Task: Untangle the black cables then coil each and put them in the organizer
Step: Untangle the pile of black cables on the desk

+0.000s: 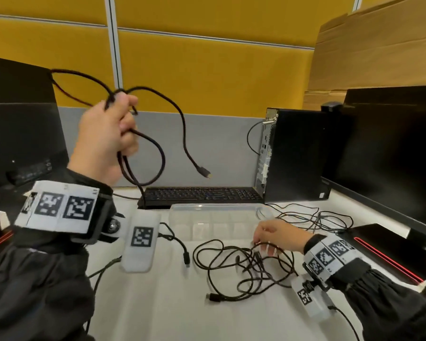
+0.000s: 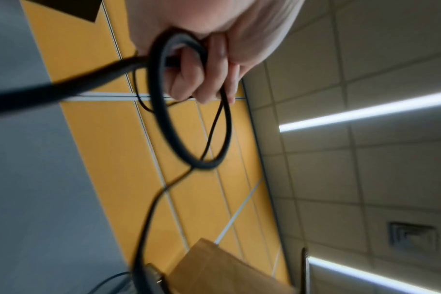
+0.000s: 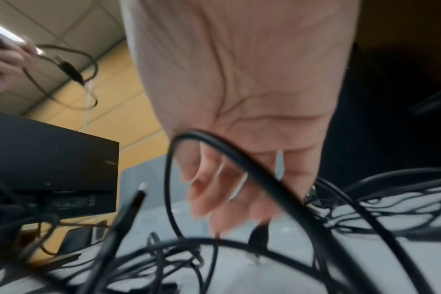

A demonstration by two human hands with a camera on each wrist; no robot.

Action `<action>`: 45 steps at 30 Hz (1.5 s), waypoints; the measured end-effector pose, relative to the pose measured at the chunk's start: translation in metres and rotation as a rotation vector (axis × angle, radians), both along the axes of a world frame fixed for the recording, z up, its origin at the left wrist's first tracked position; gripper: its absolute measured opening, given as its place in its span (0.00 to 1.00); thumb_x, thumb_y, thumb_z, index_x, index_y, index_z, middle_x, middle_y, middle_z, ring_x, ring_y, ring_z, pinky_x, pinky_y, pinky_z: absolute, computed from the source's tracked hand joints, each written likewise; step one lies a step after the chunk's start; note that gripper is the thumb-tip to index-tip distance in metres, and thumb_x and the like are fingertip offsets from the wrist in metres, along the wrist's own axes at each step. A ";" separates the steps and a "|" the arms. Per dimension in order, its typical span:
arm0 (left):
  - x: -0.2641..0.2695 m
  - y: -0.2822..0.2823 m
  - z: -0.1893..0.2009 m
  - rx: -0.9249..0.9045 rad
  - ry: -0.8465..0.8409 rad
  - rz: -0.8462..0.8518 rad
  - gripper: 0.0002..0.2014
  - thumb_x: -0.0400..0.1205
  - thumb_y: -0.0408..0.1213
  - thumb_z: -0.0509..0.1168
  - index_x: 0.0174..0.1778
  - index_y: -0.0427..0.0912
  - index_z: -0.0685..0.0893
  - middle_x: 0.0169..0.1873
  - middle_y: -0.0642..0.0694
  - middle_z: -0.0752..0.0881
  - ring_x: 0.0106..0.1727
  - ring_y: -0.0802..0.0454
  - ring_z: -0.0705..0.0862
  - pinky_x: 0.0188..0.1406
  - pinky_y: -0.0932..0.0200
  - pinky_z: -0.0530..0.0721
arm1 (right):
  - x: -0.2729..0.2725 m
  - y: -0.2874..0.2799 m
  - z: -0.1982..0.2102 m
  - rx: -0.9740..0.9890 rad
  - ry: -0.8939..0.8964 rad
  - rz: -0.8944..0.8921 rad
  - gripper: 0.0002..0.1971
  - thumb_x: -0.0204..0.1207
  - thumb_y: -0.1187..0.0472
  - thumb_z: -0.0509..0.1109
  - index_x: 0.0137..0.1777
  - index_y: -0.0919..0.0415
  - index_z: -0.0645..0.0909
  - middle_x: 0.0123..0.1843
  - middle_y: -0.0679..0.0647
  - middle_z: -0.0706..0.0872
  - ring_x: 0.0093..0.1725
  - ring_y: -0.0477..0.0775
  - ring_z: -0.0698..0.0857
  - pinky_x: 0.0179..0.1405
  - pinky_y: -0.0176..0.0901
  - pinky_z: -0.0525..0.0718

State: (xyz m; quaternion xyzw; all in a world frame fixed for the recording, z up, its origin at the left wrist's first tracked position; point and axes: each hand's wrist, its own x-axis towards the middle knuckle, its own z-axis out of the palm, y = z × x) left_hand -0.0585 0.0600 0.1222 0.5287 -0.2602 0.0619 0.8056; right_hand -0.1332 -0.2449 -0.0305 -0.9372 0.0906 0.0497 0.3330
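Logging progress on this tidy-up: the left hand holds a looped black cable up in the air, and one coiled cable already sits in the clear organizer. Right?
Not quite. The head view shows the clear organizer with no cable coiled in it. The rest stands: the left hand holds a looped black cable up in the air.

organizer (image 1: 182,209) unobstructed above, keyboard (image 1: 202,194) close behind
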 end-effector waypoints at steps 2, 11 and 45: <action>0.003 -0.002 -0.011 0.159 0.013 -0.015 0.11 0.87 0.43 0.53 0.45 0.46 0.79 0.17 0.55 0.65 0.17 0.61 0.58 0.23 0.61 0.50 | -0.001 0.009 0.012 -0.089 -0.199 -0.055 0.06 0.84 0.54 0.59 0.50 0.51 0.77 0.44 0.48 0.82 0.40 0.47 0.83 0.38 0.33 0.81; -0.023 -0.012 -0.022 0.504 -0.123 -0.158 0.13 0.86 0.42 0.54 0.48 0.43 0.83 0.21 0.52 0.62 0.18 0.59 0.56 0.22 0.60 0.50 | 0.030 0.128 0.039 -0.189 0.075 0.408 0.46 0.70 0.48 0.76 0.82 0.47 0.51 0.77 0.55 0.69 0.55 0.53 0.81 0.56 0.49 0.84; -0.032 -0.049 -0.106 1.093 -1.196 0.522 0.22 0.81 0.39 0.57 0.73 0.43 0.71 0.53 0.48 0.81 0.54 0.48 0.80 0.56 0.50 0.76 | 0.008 0.078 0.103 0.898 -0.394 -0.146 0.13 0.85 0.52 0.58 0.40 0.56 0.73 0.28 0.49 0.69 0.19 0.43 0.67 0.30 0.42 0.84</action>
